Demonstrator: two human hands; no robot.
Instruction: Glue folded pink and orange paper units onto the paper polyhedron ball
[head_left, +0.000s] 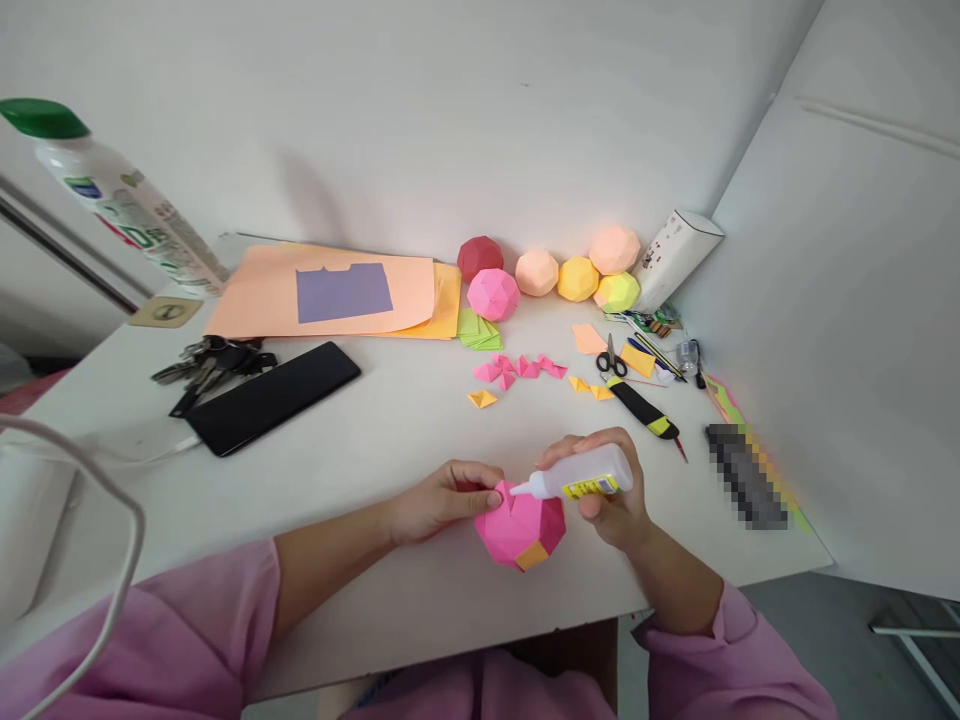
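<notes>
A pink faceted paper ball [517,530] with one orange facet is held near the front of the desk. The fingers of my left hand [454,500] pinch its upper left side. Wrapped in my right hand [619,500] is a translucent glue bottle [581,475] with a yellow label. Its thin nozzle points left and is at the ball's upper face, by a narrow gap in the paper. Small folded pink paper pieces [517,368] lie beyond the ball, with an orange folded piece [482,398] close by.
Several finished paper balls [537,272] line the wall. Scissors [611,360] and a utility knife [641,407] lie to the right. On the left are a black phone [274,398], keys [214,365], paper sheets [262,300] and a tall bottle [135,200]. A white cable [135,520] loops at the near left.
</notes>
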